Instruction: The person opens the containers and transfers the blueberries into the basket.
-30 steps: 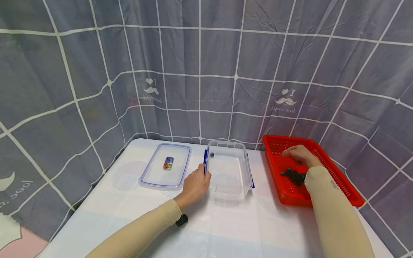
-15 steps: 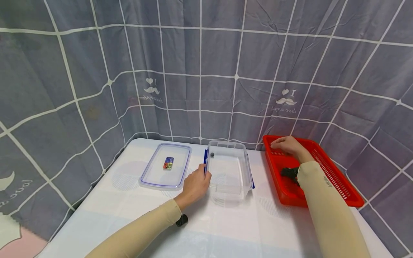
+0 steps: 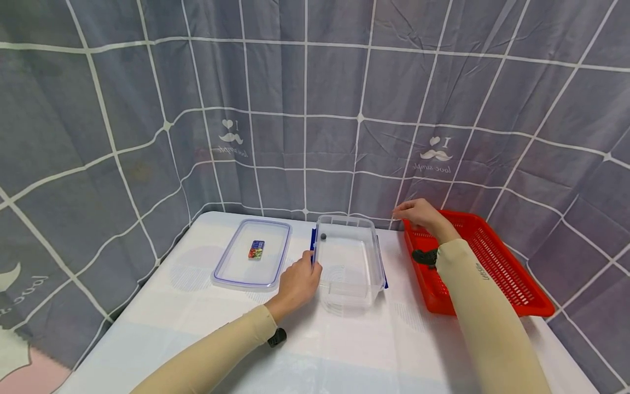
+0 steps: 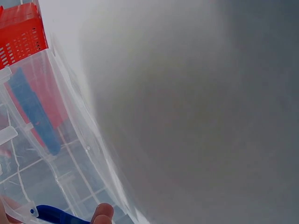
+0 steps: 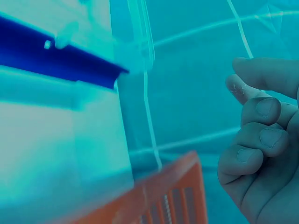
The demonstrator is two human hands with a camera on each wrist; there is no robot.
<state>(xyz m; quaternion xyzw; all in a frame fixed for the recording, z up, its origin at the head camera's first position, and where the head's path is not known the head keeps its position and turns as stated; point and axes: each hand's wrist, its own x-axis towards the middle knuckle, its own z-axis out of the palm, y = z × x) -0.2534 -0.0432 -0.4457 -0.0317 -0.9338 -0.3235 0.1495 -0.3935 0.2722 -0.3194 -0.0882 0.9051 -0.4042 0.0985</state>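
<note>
My left hand [image 3: 297, 282] grips the left wall of a clear plastic food container [image 3: 344, 295], by its blue latch [image 3: 313, 241]. In the left wrist view, fingertips [image 4: 103, 212] show beside the blue clip. A small dark round thing [image 3: 323, 237] lies inside the container near the far left corner. My right hand [image 3: 420, 213] hovers over the far left corner of a red plastic basket [image 3: 497, 262]. Its thumb and index tips come close together and the other fingers curl in the right wrist view; I cannot tell whether something small is pinched there.
To the left of the container lies its clear lid [image 3: 231, 276] with a blue seal and a printed label [image 3: 256, 250]. A white patterned cloth [image 3: 339, 350] covers the table. Behind stands a grey checked curtain [image 3: 330, 142].
My right hand has risen from inside the red basket and moved left to its far left corner. The left hand and the container have stayed put.
</note>
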